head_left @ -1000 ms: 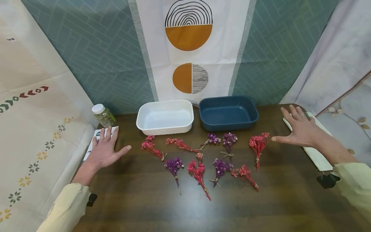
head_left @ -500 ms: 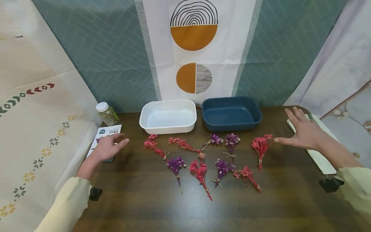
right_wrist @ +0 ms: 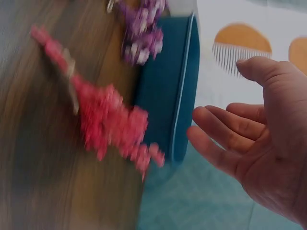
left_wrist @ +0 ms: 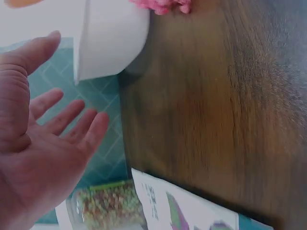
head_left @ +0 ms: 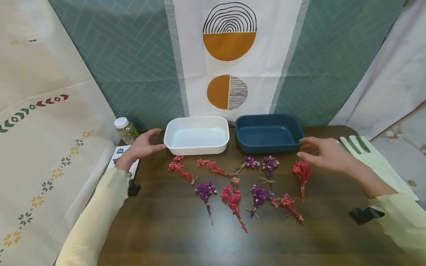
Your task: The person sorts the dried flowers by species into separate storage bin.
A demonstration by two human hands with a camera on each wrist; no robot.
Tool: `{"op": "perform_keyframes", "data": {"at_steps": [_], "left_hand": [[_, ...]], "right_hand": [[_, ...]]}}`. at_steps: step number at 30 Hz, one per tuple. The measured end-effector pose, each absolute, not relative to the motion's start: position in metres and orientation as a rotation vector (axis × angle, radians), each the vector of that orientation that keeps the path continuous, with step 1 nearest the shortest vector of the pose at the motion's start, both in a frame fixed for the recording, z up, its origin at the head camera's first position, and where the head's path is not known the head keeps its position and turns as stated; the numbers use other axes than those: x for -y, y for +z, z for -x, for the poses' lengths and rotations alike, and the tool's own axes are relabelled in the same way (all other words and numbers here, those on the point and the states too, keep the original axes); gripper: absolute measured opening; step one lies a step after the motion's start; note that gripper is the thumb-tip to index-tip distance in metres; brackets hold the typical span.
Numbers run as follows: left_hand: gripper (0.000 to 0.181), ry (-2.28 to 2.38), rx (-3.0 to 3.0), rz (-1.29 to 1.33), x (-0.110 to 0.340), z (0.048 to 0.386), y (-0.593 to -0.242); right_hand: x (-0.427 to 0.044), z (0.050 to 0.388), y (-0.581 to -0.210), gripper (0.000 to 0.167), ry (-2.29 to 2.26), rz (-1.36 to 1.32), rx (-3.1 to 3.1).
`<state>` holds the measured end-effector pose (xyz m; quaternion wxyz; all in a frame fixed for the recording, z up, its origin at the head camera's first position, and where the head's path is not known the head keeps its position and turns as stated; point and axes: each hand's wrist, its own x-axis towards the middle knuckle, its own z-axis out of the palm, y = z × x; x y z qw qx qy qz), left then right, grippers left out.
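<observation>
The left hand [head_left: 142, 146], open with fingers spread, is at the left end of the white tray [head_left: 199, 150]; in the left wrist view a gap shows between the hand [left_wrist: 53, 139] and the tray [left_wrist: 115, 43]. The right hand [head_left: 327, 153] is open beside the right end of the dark blue tray [head_left: 270, 149], its fingertips near the rim. In the right wrist view the palm [right_wrist: 273, 139] holds nothing, and the blue tray [right_wrist: 163, 81] stands before the fingers. A red bunch [head_left: 302, 173] lies just left of and below the right hand.
Several red and purple bunches, such as a purple one [head_left: 205, 190], lie across the wooden table [head_left: 173, 229]. A jar with a white lid [head_left: 126, 131] and a printed packet [head_left: 134, 168] are at the left. A white cloth with green stripes [head_left: 379, 162] lies at the right.
The left hand has moved up and right from over the packet to the white tray. The right hand has moved left from beside the cloth to the blue tray. The view has shifted slightly.
</observation>
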<state>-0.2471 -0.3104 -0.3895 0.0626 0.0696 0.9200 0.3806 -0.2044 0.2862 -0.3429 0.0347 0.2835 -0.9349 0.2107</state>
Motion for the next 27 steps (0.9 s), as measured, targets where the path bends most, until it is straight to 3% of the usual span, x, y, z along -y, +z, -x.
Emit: {"op": "perform_keyframes", "data": {"at_steps": [18,27], "left_hand": [[0.092,1.048,-2.83,-0.171,0.295,0.267,-0.406],[0.094,1.011,-2.829,-0.131,0.293,0.266,-0.403]], "right_hand": [[-0.198,0.2,-0.336,0.036,0.85,-1.208,2.94],[-0.139,0.208,-0.342,0.036,1.077,-1.228,2.968]]}}
